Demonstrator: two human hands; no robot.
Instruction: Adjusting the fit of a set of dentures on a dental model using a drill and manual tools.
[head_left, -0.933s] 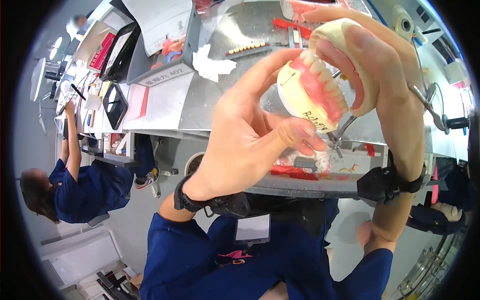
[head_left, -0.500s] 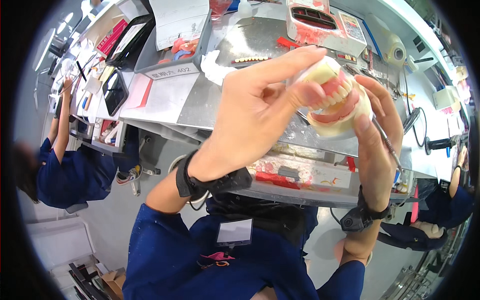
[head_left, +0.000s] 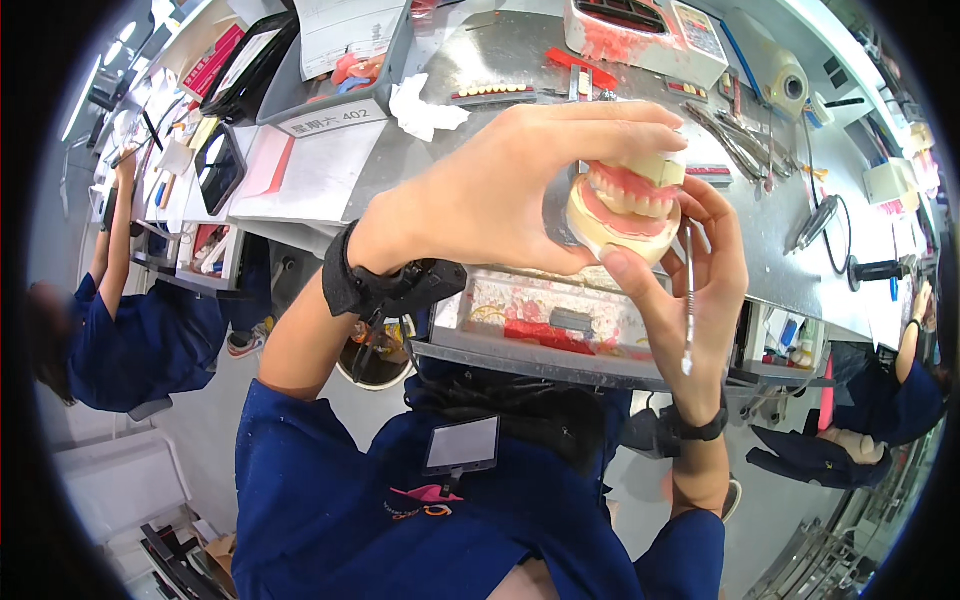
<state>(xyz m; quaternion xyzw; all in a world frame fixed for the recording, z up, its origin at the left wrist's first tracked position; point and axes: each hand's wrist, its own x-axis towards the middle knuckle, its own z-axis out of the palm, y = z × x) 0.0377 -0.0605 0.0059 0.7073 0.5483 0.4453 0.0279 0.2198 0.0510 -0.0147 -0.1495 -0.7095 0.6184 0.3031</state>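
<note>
A two-part dental model is held over the bench's front edge. Its upper cast [head_left: 655,168] carries pink wax with a row of false teeth [head_left: 630,200]; the pale yellow lower cast [head_left: 590,222] has a pink wax rim. The two parts sit together, teeth over the lower rim. My left hand [head_left: 480,195] grips the model from the left, fingers over the top and thumb near the lower cast. My right hand [head_left: 685,285] supports the lower cast with its thumb and also holds a slim metal wax carver [head_left: 690,315], pointing down along the palm.
Below the model is an open drawer [head_left: 550,320] with red and pink wax scraps. On the bench are a grey bin [head_left: 330,118], crumpled tissue [head_left: 425,108], a tooth strip [head_left: 494,94], red wax sheet [head_left: 582,68] and metal instruments [head_left: 730,145]. A co-worker [head_left: 150,345] sits at left.
Both hands have brought the model slightly left and turned it, so the teeth face more toward me and upright. The upper part now sits closer over the lower cast. The carver hangs more vertically.
</note>
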